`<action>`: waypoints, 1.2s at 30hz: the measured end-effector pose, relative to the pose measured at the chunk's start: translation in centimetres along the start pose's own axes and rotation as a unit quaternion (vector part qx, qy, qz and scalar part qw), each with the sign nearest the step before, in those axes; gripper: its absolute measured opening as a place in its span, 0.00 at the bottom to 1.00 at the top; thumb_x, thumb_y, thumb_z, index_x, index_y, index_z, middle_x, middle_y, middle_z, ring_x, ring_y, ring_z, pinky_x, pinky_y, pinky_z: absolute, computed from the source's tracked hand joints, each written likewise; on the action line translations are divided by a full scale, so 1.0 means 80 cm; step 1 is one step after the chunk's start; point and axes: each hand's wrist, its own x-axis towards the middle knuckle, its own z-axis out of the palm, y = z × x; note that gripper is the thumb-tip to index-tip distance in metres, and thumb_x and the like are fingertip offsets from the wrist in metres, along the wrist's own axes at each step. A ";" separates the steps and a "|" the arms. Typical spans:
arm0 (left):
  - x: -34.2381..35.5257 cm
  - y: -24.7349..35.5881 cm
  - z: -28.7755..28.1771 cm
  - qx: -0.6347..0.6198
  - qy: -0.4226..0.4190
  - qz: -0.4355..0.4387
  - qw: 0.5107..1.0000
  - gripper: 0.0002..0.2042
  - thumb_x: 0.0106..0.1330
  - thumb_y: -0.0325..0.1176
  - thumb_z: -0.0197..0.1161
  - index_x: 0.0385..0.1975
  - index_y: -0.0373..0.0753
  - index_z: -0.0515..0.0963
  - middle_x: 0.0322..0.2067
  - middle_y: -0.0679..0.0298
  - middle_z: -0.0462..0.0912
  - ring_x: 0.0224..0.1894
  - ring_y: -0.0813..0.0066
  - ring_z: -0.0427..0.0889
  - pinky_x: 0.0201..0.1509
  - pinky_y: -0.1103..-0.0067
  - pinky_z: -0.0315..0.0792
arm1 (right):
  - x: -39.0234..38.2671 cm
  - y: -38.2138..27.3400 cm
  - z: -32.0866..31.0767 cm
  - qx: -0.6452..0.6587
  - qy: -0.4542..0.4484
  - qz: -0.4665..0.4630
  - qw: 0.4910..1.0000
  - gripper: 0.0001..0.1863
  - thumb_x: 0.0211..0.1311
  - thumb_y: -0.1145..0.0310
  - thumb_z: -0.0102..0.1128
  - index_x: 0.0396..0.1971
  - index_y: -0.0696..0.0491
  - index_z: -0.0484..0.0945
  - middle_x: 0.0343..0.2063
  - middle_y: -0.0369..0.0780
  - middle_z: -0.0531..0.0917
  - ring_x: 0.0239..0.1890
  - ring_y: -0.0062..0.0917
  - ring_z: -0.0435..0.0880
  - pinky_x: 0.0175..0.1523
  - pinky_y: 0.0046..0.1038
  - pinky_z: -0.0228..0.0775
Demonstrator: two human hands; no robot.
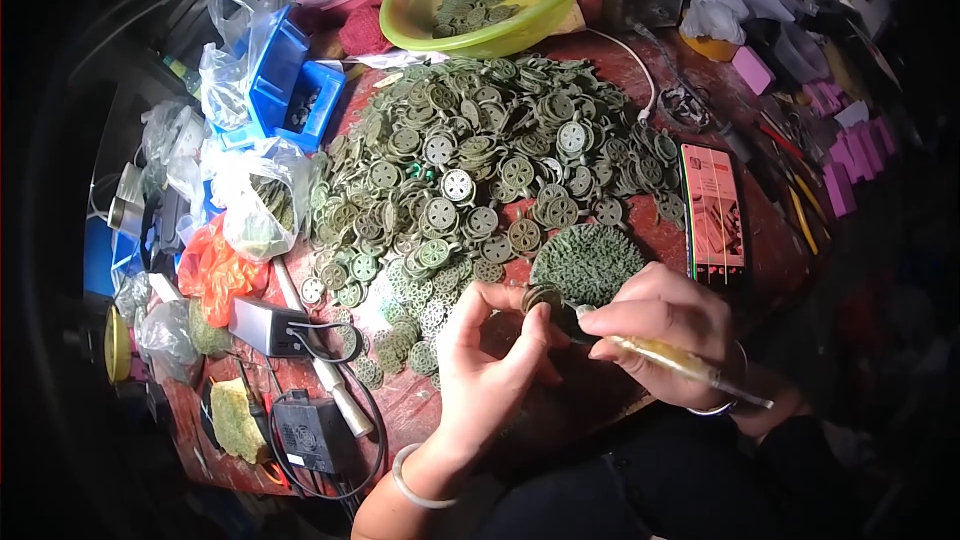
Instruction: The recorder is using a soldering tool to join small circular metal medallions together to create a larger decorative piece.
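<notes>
Pinches dark disc (541,296) in left hand (488,355); grips yellowish tool (668,356), slanted toward disc from right, in right hand (672,322).

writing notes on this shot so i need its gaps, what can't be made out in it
In the head view:
Full face of the round piece in the left hand: tilted, partly covered by fingers.
Front end of the amber-handled tool in the right hand: lost among fingers and shadow.
Far rim of the yellow-green basin: cut off by the top edge.
Contents of the red-orange bag: hidden by crumpled plastic.
</notes>
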 end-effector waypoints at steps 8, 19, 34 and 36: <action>0.010 -0.021 -0.006 0.325 0.031 0.327 0.887 0.08 0.57 0.19 0.68 0.31 0.32 0.74 0.26 0.63 0.75 0.26 0.79 0.78 0.28 0.83 0.72 | -0.003 -0.007 0.003 -0.042 -0.043 -0.031 0.998 0.13 0.55 0.71 0.70 0.39 0.58 0.80 0.28 0.40 0.79 0.25 0.30 0.78 0.30 0.30 0.71; 0.018 -0.006 -0.023 -0.250 -0.106 -0.133 0.953 0.05 0.72 0.29 0.57 0.43 0.37 0.73 0.33 0.67 0.77 0.25 0.85 0.73 0.18 0.90 0.61 | -0.002 0.005 -0.003 0.150 0.090 0.079 0.981 0.08 0.65 0.74 0.63 0.42 0.60 0.79 0.36 0.40 0.83 0.33 0.21 0.78 0.39 0.22 0.70; 0.025 -0.008 -0.032 -0.386 -0.168 -0.168 0.891 0.08 0.72 0.31 0.56 0.36 0.32 0.72 0.34 0.59 0.74 0.22 0.86 0.64 0.16 0.93 0.58 | 0.005 -0.008 -0.019 0.063 0.013 0.051 0.997 0.10 0.51 0.78 0.70 0.36 0.56 0.83 0.30 0.40 0.81 0.30 0.25 0.81 0.33 0.24 0.74; 0.025 -0.007 -0.032 -0.392 -0.166 -0.172 0.888 0.07 0.72 0.31 0.55 0.37 0.33 0.72 0.34 0.60 0.73 0.24 0.85 0.65 0.16 0.93 0.58 | 0.008 -0.010 -0.024 0.074 0.056 0.054 0.994 0.09 0.54 0.76 0.70 0.37 0.57 0.84 0.32 0.41 0.85 0.30 0.24 0.82 0.33 0.24 0.73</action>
